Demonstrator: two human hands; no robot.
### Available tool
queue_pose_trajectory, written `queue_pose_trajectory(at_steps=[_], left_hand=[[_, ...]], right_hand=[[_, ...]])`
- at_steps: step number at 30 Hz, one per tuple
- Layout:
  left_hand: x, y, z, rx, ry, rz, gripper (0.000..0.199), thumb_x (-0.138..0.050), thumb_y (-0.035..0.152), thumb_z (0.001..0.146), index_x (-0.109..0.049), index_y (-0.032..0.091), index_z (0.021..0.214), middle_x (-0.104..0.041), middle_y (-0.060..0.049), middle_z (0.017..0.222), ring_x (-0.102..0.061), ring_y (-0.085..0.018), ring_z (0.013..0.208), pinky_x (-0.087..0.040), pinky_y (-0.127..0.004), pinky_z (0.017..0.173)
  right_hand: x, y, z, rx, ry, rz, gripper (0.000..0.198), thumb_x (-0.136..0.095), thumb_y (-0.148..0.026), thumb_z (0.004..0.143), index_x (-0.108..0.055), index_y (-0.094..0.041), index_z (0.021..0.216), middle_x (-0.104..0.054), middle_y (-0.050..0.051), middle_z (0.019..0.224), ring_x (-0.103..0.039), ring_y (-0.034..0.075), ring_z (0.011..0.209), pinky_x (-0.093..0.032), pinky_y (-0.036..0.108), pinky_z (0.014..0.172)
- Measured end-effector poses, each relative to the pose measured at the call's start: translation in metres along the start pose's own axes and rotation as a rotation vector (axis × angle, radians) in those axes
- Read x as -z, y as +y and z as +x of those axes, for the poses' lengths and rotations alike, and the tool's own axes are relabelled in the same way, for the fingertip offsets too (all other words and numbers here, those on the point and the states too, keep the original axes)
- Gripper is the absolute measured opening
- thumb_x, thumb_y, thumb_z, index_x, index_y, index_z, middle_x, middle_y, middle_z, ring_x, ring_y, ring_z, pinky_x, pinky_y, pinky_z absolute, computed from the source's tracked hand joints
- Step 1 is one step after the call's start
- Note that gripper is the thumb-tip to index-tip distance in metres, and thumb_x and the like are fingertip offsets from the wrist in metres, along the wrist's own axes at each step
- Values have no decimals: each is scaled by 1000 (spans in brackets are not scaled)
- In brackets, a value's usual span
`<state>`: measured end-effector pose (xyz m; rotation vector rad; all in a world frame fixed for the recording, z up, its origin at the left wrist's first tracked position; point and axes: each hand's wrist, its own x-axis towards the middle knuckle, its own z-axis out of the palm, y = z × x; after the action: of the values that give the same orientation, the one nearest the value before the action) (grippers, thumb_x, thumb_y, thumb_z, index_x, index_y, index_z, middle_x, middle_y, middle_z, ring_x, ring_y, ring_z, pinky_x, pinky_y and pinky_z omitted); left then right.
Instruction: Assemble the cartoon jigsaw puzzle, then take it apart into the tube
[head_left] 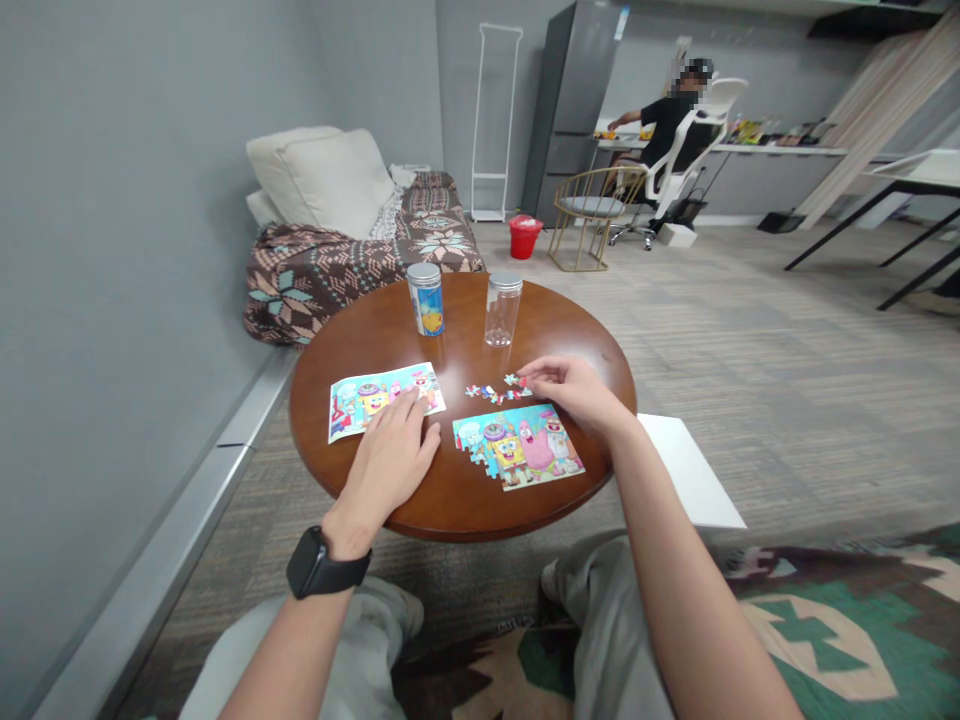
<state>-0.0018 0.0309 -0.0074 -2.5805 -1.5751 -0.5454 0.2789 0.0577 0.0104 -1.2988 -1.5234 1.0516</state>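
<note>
My left hand [394, 450] lies with fingers stretched out, its fingertips on the right part of a printed cartoon picture sheet [352, 408]. To the right of it lies a partly assembled jigsaw puzzle [525, 445] with the same characters; its lower left edge is ragged, with brown table showing there. Just beyond the puzzle is a small group of loose puzzle pieces [491, 394]. My right hand [566, 388] is over the right end of that group, thumb and fingers pinched together on a small, partly hidden puzzle piece [523, 381].
On the round wooden table [360, 345] stand a clear lidded jar [501, 312] and a jar with a blue and yellow label [427, 305]. A white board [686, 470] sits beyond the right edge. Farther off are a couch, a red bin [524, 238] and a seated person [667, 125].
</note>
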Motion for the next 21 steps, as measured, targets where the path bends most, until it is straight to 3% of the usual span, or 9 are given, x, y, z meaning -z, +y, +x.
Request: queue_pose_trajectory(at_steps=[5, 14, 21], left_hand=[[1, 1, 0, 1, -16, 9, 42, -36, 30, 96, -58, 8, 125, -55, -20, 140, -51, -32, 132, -42, -49, 111], [0, 0, 0, -1, -1, 6, 41, -37, 31, 96, -58, 11, 124, -56, -18, 140, -51, -30, 132, -42, -49, 111], [0, 0, 0, 9, -1, -17, 42, -37, 31, 96, -58, 10, 125, -56, -19, 140, -51, -32, 131, -41, -50, 111]], right_hand=[[5, 8, 5, -21, 81, -104, 13, -70, -19, 73, -72, -15, 85, -76, 7, 83, -70, 17, 76, -57, 31, 75], [6, 13, 6, -3, 112, -141, 16, -66, -11, 73, -70, -14, 88, -75, 6, 81, -68, 15, 72, -57, 29, 73], [4, 9, 4, 134, 120, -505, 16, -69, -15, 75, -75, -19, 89, -69, 5, 91, -63, 15, 76, -53, 30, 76]])
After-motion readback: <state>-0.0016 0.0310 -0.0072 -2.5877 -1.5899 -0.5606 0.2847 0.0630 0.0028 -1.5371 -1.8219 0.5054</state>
